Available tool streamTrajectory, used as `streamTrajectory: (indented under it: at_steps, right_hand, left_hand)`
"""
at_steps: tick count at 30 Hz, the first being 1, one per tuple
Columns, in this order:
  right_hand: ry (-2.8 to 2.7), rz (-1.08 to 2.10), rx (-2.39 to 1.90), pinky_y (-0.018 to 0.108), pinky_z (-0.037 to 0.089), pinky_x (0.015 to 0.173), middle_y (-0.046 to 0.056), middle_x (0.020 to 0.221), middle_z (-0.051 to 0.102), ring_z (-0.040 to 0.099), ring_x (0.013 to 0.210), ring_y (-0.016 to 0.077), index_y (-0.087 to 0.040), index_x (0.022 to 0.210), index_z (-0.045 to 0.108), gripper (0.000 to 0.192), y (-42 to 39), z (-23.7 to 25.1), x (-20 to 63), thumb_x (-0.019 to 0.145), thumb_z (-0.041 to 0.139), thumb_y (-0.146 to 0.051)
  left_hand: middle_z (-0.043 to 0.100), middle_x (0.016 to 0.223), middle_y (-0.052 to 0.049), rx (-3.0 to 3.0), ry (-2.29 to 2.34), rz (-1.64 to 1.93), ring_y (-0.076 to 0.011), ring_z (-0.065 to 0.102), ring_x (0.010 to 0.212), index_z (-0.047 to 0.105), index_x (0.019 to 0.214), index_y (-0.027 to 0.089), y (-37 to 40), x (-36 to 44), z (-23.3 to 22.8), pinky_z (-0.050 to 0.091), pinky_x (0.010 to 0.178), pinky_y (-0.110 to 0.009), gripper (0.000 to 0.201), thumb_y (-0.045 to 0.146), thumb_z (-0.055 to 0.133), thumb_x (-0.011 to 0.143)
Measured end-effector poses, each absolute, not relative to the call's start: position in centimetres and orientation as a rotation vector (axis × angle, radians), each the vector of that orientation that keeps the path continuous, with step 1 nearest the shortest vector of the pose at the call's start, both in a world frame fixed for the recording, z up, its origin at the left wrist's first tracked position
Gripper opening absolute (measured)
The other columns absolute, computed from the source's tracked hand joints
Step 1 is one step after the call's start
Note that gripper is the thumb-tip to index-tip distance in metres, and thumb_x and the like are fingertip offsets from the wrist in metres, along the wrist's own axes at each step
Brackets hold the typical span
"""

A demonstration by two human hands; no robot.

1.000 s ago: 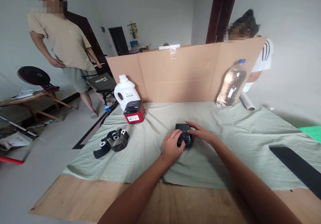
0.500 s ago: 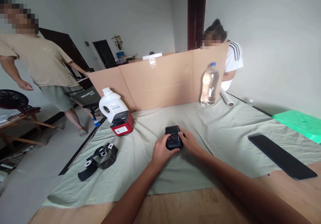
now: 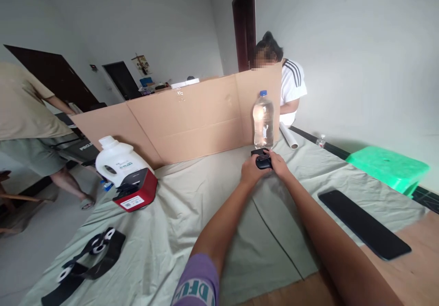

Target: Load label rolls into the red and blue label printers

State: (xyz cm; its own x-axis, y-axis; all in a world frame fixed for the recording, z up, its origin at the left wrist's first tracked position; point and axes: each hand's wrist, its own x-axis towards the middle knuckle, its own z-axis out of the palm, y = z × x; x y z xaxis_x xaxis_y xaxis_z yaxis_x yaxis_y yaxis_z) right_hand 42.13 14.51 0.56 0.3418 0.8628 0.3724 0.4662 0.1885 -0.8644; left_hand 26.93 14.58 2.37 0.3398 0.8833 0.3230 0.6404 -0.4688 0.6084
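here, both hands close around a small black handheld device (image 3: 263,161), the left hand (image 3: 251,172) gripping its near left side and the right hand (image 3: 278,164) wrapped on its right, fingers curled shut on it. the hands cover most of the device, so its face and buttons are hard to make out. it sits at arm's length over the pale green cloth (image 3: 192,214) that covers the wooden table (image 3: 414,233), just in front of a clear plastic bottle with a blue cap (image 3: 263,120); the bottle stands upright and is nearly full of clear liquid. behind it a low brown cardboard screen (image 3: 185,120) hides most of a seated person in a white striped shirt (image 3: 291,86). a white roll of paper (image 3: 289,135) lies beside the bottle. to the left a white jug (image 3: 115,162) stands against a red and black box (image 3: 137,190); the jug's contents cannot be seen. a black strap with white rollers (image 3: 87,260) is cut off at the lower left. a flat black slab (image 3: 363,223) lies to the right, near a green plastic stool (image 3: 387,169). a standing person in a beige shirt (image 3: 24,109) is cut off at the left edge.
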Motion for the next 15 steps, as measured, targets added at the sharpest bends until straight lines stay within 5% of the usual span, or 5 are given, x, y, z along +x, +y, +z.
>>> streamTrajectory:
  at_steps: [11,15]
  right_hand:
    - [-1.190,0.367,-1.403,0.050,0.034,0.115,0.014,0.131,0.067,0.056,0.128,0.0290,-0.017,0.115,0.073,0.067,14.8,-2.5,45.6,0.097,0.027,-0.062]
    - [-1.289,-0.083,-1.515,0.056,0.034,0.110,0.018,0.139,0.059,0.051,0.128,0.0332,-0.016,0.130,0.064,0.059,13.5,-1.1,45.0,0.098,0.034,-0.054]
  left_hand:
    - [0.063,0.135,-0.014,2.223,1.249,0.908,-0.0326,0.060,0.122,0.053,0.137,0.021,15.0,30.6,-0.2,0.044,0.106,-0.046,0.077,0.047,0.084,0.071]
    - [0.058,0.143,-0.012,2.175,1.278,0.986,-0.0315,0.055,0.130,0.042,0.149,0.022,12.2,25.5,0.0,0.041,0.112,-0.046,0.078,0.040,0.075,0.081]
